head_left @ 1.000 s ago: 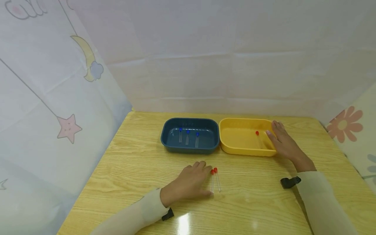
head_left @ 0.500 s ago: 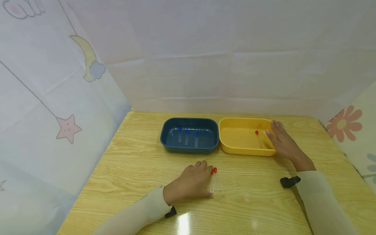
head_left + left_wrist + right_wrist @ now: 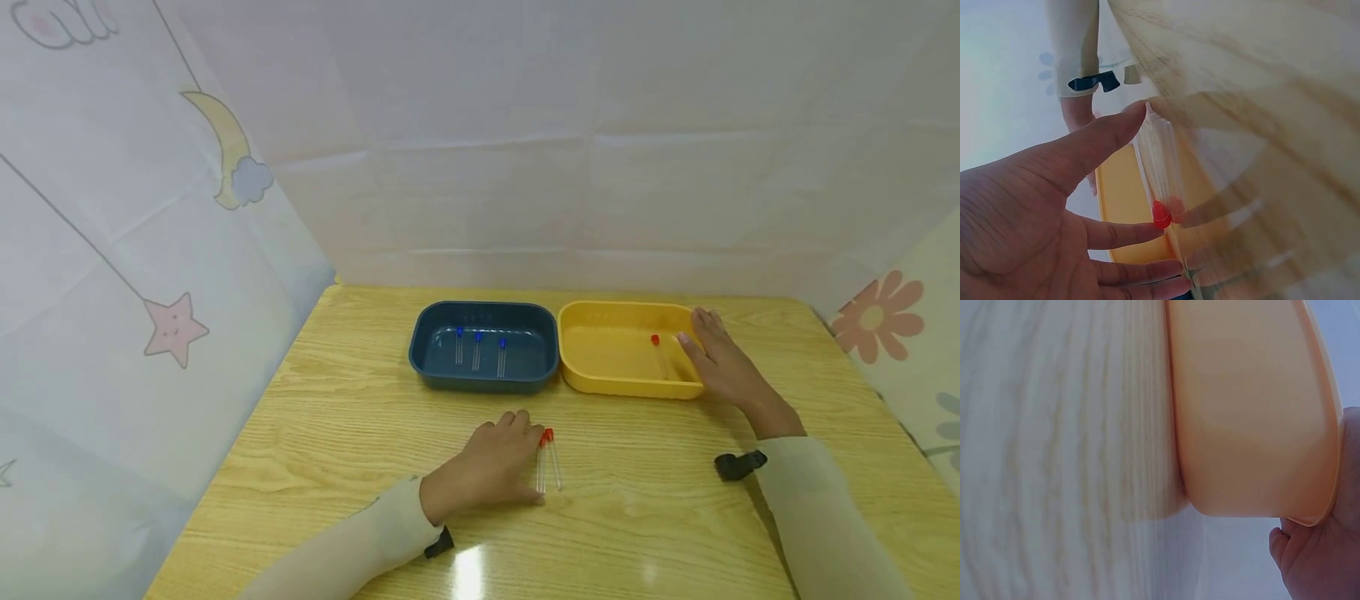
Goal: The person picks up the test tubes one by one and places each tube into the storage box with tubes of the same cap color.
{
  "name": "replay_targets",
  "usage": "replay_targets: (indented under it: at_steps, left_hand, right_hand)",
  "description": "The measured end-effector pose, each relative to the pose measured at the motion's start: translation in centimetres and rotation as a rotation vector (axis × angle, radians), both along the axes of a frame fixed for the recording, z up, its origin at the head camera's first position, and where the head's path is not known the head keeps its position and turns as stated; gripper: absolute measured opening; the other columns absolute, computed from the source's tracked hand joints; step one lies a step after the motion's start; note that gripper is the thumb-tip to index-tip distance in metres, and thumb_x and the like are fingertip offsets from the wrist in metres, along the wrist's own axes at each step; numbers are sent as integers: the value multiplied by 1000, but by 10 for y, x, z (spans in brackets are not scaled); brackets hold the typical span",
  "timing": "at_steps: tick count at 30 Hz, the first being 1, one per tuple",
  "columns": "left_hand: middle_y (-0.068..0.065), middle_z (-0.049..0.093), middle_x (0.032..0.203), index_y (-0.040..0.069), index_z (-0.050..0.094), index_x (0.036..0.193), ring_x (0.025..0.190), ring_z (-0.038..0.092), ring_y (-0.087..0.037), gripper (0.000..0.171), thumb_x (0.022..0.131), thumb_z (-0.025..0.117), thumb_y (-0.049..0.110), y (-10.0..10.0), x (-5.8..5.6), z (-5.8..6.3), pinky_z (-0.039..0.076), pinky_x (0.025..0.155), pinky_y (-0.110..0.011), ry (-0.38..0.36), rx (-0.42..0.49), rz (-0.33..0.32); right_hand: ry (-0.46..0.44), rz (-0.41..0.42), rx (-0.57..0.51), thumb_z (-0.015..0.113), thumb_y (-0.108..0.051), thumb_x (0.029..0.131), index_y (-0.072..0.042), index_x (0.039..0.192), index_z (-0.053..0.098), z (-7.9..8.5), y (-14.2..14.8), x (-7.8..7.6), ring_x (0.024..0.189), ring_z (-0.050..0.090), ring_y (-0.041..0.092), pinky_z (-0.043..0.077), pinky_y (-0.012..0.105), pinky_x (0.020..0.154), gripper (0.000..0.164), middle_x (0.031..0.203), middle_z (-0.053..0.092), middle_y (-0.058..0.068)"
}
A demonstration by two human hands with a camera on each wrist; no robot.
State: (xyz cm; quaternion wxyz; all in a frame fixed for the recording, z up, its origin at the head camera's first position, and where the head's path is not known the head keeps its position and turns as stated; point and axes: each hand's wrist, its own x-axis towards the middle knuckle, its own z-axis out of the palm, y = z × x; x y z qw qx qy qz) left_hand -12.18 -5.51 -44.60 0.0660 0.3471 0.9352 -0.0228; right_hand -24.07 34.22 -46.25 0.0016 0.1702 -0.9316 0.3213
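Observation:
My left hand (image 3: 487,462) lies low over the table, pinching a red-capped test tube (image 3: 541,467) lengthwise. In the left wrist view its thumb is at the clear end of that tube and the index finger at the red cap (image 3: 1160,215). Close on the right, a second red-capped tube (image 3: 555,462) lies on the wood. My right hand (image 3: 723,364) holds the right end of the yellow tray (image 3: 630,389), thumb over the rim and the other fingers outside. One red-capped tube (image 3: 660,357) lies in this tray. The right wrist view shows the tray's outer wall (image 3: 1247,425).
A dark blue tray (image 3: 487,385) stands against the yellow one's left side. Several blue-capped tubes (image 3: 477,352) lie inside it. Both stand near the back of the wooden table (image 3: 315,433), before a pale cloth backdrop (image 3: 480,192).
The left hand has shifted very slightly right, its wrist coming a little nearer the tubes. The right hand, both trays and the tubes stay where they were.

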Motion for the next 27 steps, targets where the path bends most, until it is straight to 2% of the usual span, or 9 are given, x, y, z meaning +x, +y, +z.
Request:
replay_targets:
  at_steps: [11,15,23,27]
  left_hand:
    - [-1,52,112,12,58,139,98,50,-15,89,76,75,72,0,0,5,47,68,-28,23,-20,-15]
    - [0,53,112,12,59,138,97,51,-15,89,76,74,74,0,-1,6,48,70,-28,37,-32,-34]
    - [3,55,109,14,60,133,93,52,-12,87,75,72,77,-1,-3,6,44,65,-25,39,-7,-90]
    - [3,56,112,15,60,134,97,54,-12,87,75,71,78,-2,-3,7,48,72,-27,47,-17,-100]
  right_hand:
    - [-10,-6,9,27,-36,113,7,157,-4,3,-1,2,150,-23,38,-10,66,116,69,165,-13,24]
    - [-14,-5,8,27,-35,114,6,157,-5,3,-1,2,150,-24,38,-10,66,116,68,165,-14,23]
    - [-6,-2,1,27,-35,114,6,157,-6,2,-1,2,150,-23,39,-10,65,116,68,165,-14,24]
    - [-6,-1,-3,27,-34,114,6,157,-5,2,-2,2,150,-22,39,-10,65,116,67,165,-13,24]
